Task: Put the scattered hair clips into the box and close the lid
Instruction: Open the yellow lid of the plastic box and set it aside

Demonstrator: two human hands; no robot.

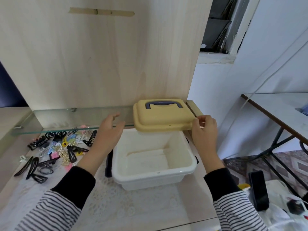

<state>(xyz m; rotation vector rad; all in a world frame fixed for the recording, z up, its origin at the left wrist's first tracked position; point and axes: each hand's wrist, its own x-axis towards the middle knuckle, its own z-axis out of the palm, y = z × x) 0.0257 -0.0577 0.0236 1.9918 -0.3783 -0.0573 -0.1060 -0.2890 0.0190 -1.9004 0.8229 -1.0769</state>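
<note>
A white plastic box (pixel 181 169) stands open on the wooden desk, and nothing shows inside it. Its yellow lid (pixel 160 119), which has a dark blue handle, lies flat on the glass shelf behind the box and overhangs the box's far rim. My right hand (pixel 204 132) pinches the lid's right front corner. My left hand (pixel 108 132) hovers with fingers spread beside the box's left rim, by the shelf edge, holding nothing. Several hair clips (pixel 58 150), black and coloured, lie scattered on the desk to the left of the box.
A glass shelf (pixel 66 120) runs along the wooden back panel (pixel 100 55) just above the clips. A lace mat (pixel 125 205) covers the desk in front of the box. To the right, off the desk, are a black object (pixel 258 190), white bags and a metal-legged table (pixel 283 110).
</note>
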